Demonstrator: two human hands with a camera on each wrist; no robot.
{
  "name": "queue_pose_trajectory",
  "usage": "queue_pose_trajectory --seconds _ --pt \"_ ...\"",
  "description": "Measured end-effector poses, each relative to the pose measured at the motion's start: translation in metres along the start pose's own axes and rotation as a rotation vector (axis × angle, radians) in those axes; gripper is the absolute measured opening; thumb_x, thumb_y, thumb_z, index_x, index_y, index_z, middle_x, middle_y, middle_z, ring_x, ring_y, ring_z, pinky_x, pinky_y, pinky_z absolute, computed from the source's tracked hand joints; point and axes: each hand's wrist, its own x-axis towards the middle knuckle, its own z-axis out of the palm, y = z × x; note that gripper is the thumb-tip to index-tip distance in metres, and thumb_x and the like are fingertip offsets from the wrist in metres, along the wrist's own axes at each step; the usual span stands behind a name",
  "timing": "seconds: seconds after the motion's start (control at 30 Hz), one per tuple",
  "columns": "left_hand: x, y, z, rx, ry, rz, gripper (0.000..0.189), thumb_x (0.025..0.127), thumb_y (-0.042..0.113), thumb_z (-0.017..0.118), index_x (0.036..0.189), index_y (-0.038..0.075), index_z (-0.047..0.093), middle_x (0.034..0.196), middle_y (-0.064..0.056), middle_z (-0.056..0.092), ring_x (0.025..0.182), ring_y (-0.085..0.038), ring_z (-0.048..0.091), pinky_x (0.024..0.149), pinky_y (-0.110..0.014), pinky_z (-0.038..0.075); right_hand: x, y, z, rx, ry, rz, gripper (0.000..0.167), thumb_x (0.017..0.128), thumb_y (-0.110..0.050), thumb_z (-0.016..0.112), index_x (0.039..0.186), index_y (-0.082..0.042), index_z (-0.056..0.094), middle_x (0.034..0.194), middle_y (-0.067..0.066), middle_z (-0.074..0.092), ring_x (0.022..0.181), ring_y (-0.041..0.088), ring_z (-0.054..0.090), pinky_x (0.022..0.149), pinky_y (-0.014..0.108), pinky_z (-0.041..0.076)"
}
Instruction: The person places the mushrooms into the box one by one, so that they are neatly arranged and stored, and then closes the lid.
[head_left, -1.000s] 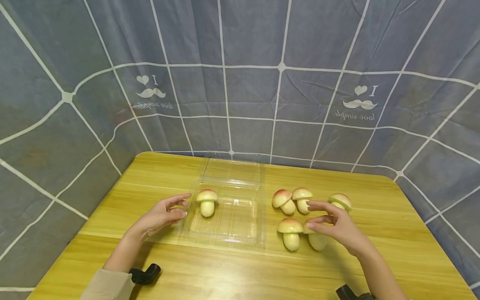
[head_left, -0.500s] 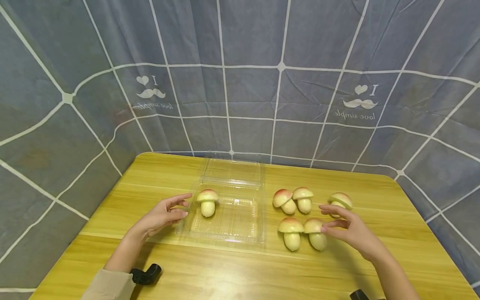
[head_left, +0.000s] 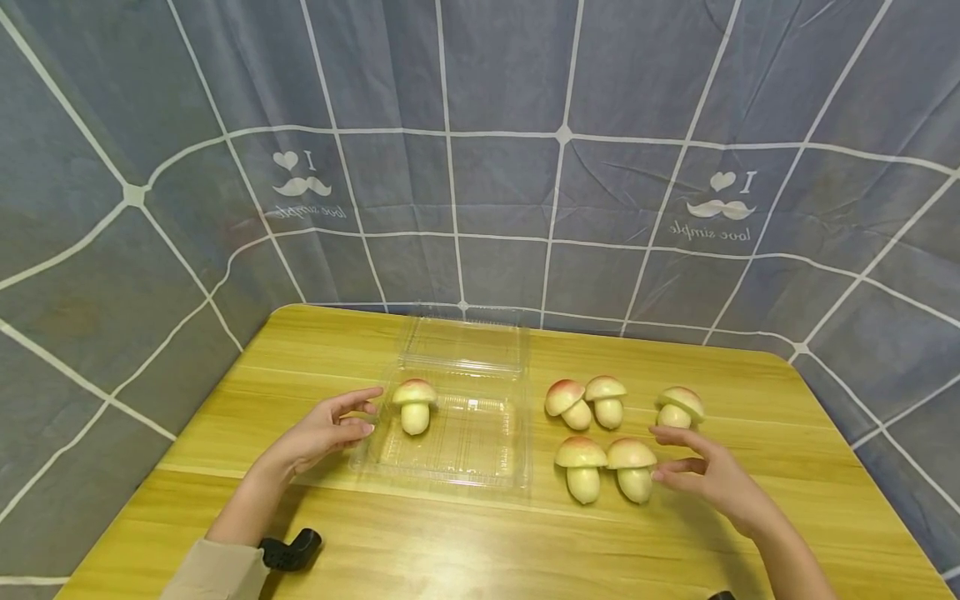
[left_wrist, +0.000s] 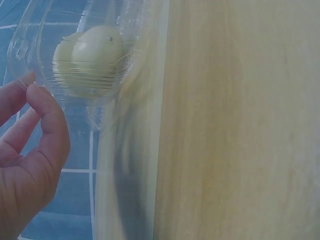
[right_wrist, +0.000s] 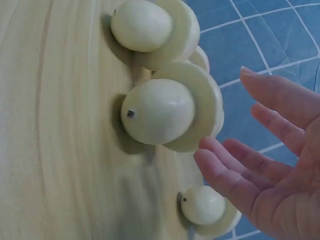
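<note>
My left hand (head_left: pixel 326 433) is beside the left rim of a clear plastic clamshell box (head_left: pixel 480 482). Its fingers are loosely bent, with thumb and forefinger apart in the head view. Whether the fingertips touch the rim, I cannot tell. Inside the box's left half lies one toy mushroom (head_left: pixel 415 407) with a pinkish cap. My right hand (head_left: pixel 712 479), holding nothing, hovers with spread fingers just right of a mushroom (head_left: pixel 632 471). Another mushroom (head_left: pixel 582 468) lies close to that one's left. In the right wrist view, the fingers stand apart from the nearest mushroom (right_wrist: pixel 160 111).
The box's lid (head_left: pixel 463 343) lies folded back towards the grey checked curtain (head_left: pixel 495 183). Behind the front pair are two mushrooms, a redder one (head_left: pixel 567 403) and a paler one (head_left: pixel 606 400). A lone mushroom (head_left: pixel 679 407) lies farther right on the wooden table (head_left: pixel 450 546).
My right hand has drawn back to the right from the front pair of mushrooms, and its fingers have spread wider. Left hand and box have stayed in place.
</note>
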Motion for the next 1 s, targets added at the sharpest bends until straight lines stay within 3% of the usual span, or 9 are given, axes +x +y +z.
queue_pose_trajectory --seconds 0.2,0.5,1.0 --pt "-0.002 0.002 0.000 0.000 -0.002 0.006 0.065 0.091 0.006 0.059 0.143 -0.008 0.023 0.123 -0.023 0.034 0.094 -0.013 0.052 0.071 -0.023 0.047 0.000 0.010 0.007 0.016 0.009 -0.044 0.059 0.084 -0.005 0.067 0.133 0.011 0.038 0.133 0.036 0.033 0.091 0.014 0.062 0.071 0.033 0.053" --pt "-0.001 0.000 0.000 0.004 -0.002 0.003 0.065 0.091 0.006 0.059 0.144 -0.007 0.023 0.125 -0.026 0.033 0.095 -0.015 0.053 0.070 -0.023 0.047 0.005 0.020 0.012 0.001 0.004 -0.002 0.068 0.082 -0.008 0.070 0.139 0.006 0.034 0.134 0.035 0.029 0.099 0.035 0.056 0.070 0.035 0.053" --pt "0.001 -0.001 0.000 -0.002 -0.009 -0.001 0.065 0.092 0.006 0.058 0.144 -0.006 0.022 0.123 -0.023 0.034 0.091 -0.013 0.053 0.066 -0.021 0.046 0.013 0.028 0.013 0.008 -0.046 0.062 0.074 0.081 -0.011 0.072 0.142 0.001 0.031 0.141 0.034 0.018 0.101 0.032 0.051 0.073 0.033 0.052"
